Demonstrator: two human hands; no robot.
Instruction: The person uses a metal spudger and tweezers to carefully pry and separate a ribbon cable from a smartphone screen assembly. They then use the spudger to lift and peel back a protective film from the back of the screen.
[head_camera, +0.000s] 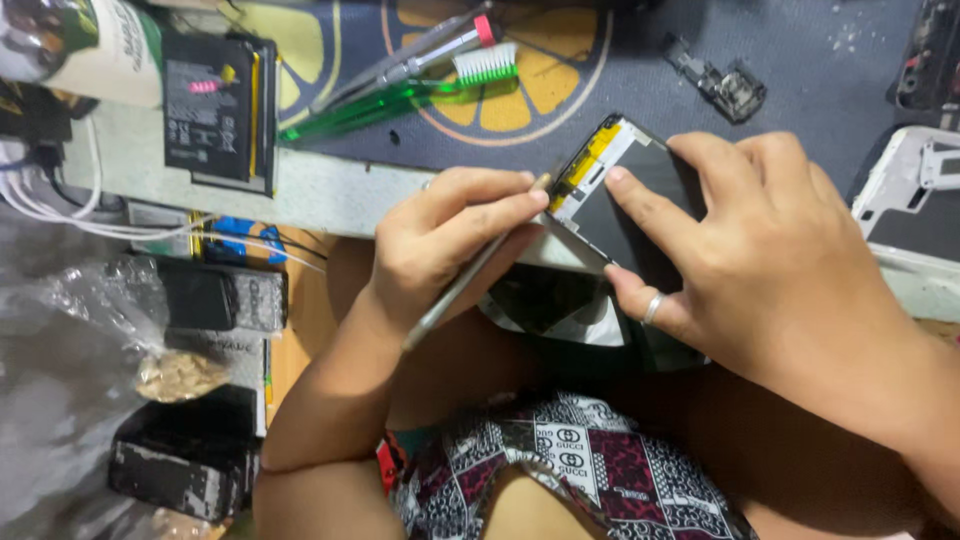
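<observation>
My left hand (450, 240) grips a thin grey metal tool (465, 280) like a pen, its tip touching the yellow-edged corner of an opened phone body (600, 170). My right hand (760, 250) holds that phone from the right, the index finger lying across its dark back and the thumb underneath; a ring sits on one finger. Below the phone lies a dark loose panel (550, 300) on my lap.
On the desk edge at the back lie a green toothbrush (420, 95), a metal tool with a red tip (430, 55), a flat black battery (215, 110) and a small black part (725, 85). A white phone frame (915, 190) is at right. Cables, boxes and bags fill the left side.
</observation>
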